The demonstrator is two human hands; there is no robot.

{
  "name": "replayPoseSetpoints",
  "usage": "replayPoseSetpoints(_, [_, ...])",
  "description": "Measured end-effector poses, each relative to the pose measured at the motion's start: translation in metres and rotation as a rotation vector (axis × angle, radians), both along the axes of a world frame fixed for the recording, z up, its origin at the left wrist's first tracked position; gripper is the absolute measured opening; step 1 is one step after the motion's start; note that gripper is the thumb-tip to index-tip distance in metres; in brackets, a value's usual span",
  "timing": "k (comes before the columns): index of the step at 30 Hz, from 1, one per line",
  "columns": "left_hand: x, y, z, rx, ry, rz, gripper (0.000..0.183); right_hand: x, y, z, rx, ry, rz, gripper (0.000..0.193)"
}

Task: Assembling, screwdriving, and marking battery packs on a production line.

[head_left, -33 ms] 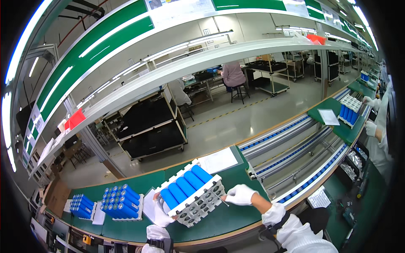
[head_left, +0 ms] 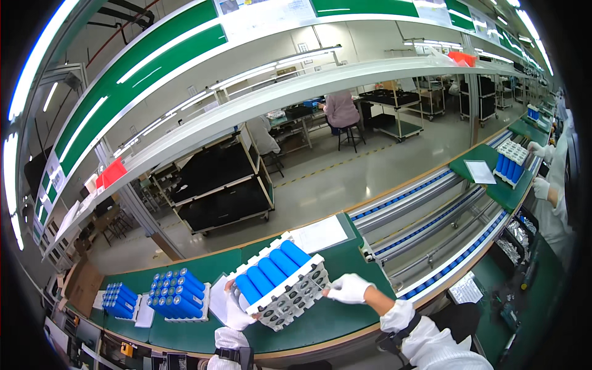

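Note:
A battery pack (head_left: 271,275) of blue cylindrical cells between two white plastic holders is tilted up over the green bench. My gloved left hand (head_left: 237,311) grips its left end, the fingers wrapped round the holder's edge. One holder's face, with round cell ends showing through its holes, is turned toward me. At that face's right edge is my gloved right hand (head_left: 348,288), its fingertips pinched together against or very near the holder. What they pinch is too small to make out. Left of my left hand, a group of upright blue cells (head_left: 177,295) stands in a white holder.
Another cell group (head_left: 119,300) stands farther left. Paper sheets (head_left: 319,234) lie on the green bench (head_left: 345,314). To the right run roller conveyor rails (head_left: 425,213). Beyond them a co-worker's gloved hands (head_left: 541,187) work at another battery pack (head_left: 510,163). A long shelf (head_left: 265,102) crosses overhead.
My right hand has shifted slightly along the holder's edge. A thin metal piece seen below its fingertips before no longer shows. The pack and my left hand stay almost still.

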State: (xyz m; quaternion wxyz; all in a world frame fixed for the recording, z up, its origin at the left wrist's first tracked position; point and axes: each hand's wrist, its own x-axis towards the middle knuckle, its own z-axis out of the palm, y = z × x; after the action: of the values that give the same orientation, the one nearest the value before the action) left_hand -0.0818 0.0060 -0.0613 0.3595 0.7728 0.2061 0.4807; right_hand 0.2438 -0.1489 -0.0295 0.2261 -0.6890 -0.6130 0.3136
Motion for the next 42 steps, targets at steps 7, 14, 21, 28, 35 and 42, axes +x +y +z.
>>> replayPoseSetpoints(7, [0.005, -0.001, -0.013, -0.111, -0.098, -0.067, 0.114, -0.003, -0.053, -0.04, -0.032, 0.319, -0.071, 0.044])
replayPoseSetpoints(14, [-0.026, -0.033, 0.002, 0.018, 0.077, 0.297, 0.104, -0.015, -0.108, -0.029, -0.104, 0.16, -0.006, 0.05])
replayPoseSetpoints(21, [-0.031, -0.185, 0.004, -0.2, 0.142, 0.366, 0.021, -0.133, -0.098, -0.031, 0.057, 0.337, 0.257, 0.037])
replayPoseSetpoints(28, [-0.089, -0.234, 0.0, -0.454, 0.047, 0.665, 0.014, -0.215, -0.093, -0.024, -0.043, 0.448, 0.474, 0.043])
replayPoseSetpoints(35, [-0.26, -0.17, 0.05, -0.683, 1.054, 1.376, 0.035, -0.172, -0.088, -0.043, -0.008, 0.204, 0.508, 0.04])
replayPoseSetpoints(42, [-0.333, -0.13, -0.001, -1.005, 1.251, 1.231, 0.052, -0.136, -0.091, -0.06, -0.047, 0.255, 0.346, 0.034])
